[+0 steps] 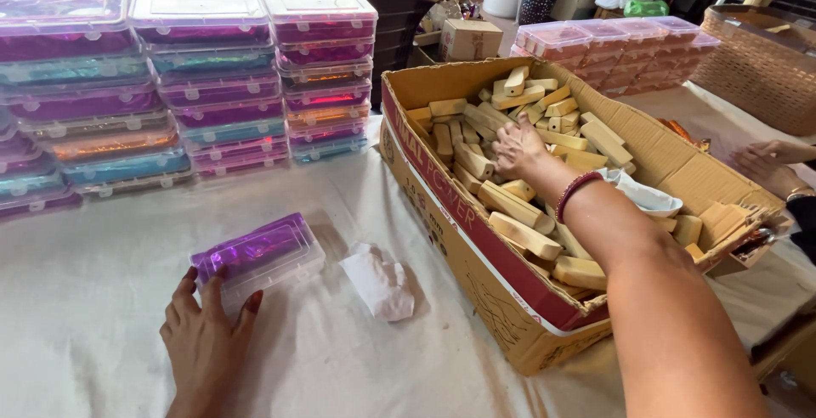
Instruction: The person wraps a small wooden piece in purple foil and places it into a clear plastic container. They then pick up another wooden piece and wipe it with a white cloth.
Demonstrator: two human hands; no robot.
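Your left hand (pixel 204 346) lies flat on the white cloth (pixel 85 299), fingers spread and extended — the fingertips (pixel 223 275) press against the near edge of a clear plastic case (pixel 257 257) holding purple foil, but nothing is gripped. The case sits closed on the cloth just beyond those fingertips, angled with its far end toward the cardboard box (pixel 476 240); a crumpled white paper (pixel 380 282) lies just beside it, between the case and the box. Your right hand (pixel 517 148) reaches deep into the box, palm down among the pale wooden blocks (pixel 518 206); the fingers curl downward into the pile, and whether they have closed on a block cannot be told, since their tips are hidden by the back of the hand. A red bracelet (pixel 576 193) circles that wrist, and a white cloth scrap (pixel 646 195) rests on the blocks just beside the forearm. Stacks of matching cases (pixel 212 78) — foil-filled in purple, teal and orange — stand at the far side of the table, well apart from your left hand. Another person's hands (pixel 769 163) rest at the right edge, beyond the box.
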